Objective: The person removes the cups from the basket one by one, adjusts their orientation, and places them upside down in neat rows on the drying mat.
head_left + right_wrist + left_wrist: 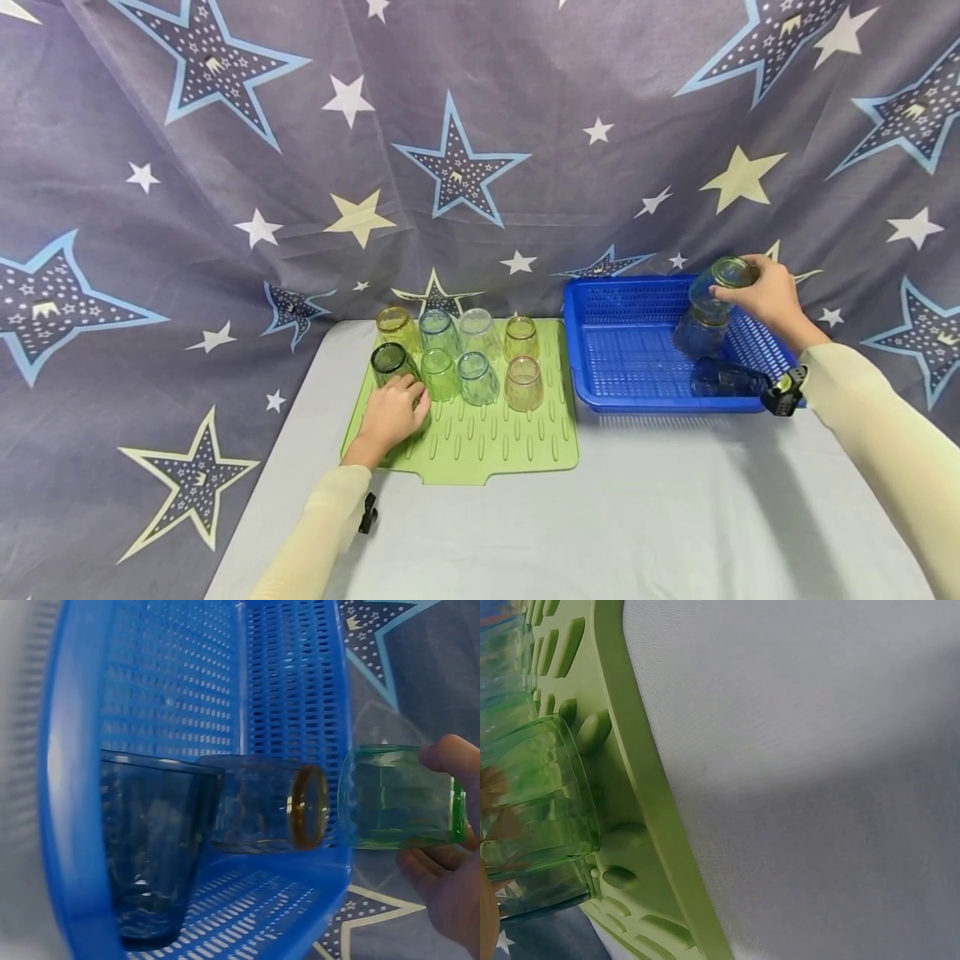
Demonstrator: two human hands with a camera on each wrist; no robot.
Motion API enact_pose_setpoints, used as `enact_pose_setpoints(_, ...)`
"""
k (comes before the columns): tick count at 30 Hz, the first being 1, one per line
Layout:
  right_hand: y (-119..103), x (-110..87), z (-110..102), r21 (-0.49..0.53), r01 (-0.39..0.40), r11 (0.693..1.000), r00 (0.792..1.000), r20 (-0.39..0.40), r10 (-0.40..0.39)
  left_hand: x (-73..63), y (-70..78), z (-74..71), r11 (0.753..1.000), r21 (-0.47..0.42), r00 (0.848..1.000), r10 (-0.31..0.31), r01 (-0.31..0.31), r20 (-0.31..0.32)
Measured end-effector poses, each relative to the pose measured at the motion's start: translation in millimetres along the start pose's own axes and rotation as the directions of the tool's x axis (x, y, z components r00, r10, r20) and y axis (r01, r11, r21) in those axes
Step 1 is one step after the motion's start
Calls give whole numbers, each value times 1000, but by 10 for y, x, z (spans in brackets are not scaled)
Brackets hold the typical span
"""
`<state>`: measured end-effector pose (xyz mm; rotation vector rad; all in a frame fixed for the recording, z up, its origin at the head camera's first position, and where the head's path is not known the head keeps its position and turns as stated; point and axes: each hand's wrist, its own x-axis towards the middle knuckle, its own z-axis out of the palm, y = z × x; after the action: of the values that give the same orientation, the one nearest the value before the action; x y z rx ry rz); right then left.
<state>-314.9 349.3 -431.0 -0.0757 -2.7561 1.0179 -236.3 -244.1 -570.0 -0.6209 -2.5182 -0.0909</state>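
At the front left of the green drying mat (457, 458), my left hand (392, 417) holds a dark glass (392, 364). The left wrist view shows its fingers partly through a green glass (540, 795) beside it. My right hand (768, 292) grips a pale green glass (397, 799) by its thick-rimmed end, over the back right of the blue basket (615, 404). Just below that glass, a clear glass with an amber edge (262, 806) stands in the basket. A dark blue glass (727, 379) lies on its side near the basket's front right.
Other tinted glasses stand in two rows on the mat, among them an amber glass (397, 329), a yellow glass (521, 339) and a pink glass (523, 385). The basket stands right of the mat. A star-patterned curtain (525, 233) hangs behind the pale table (600, 517).
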Motion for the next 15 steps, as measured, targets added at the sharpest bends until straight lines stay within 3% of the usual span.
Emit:
enact_pose_setpoints(11, -182, 31, -117, 32, 43, 999, 999, 19, -44, -1, -6, -28, 1000, -8, 998, -14, 15, 57)
enact_pose_setpoints(15, -255, 28, -128, 26, 65, 998, 998, 2, -65, -3, -12, -21, 1000, -1, 999, -2, 2, 50)
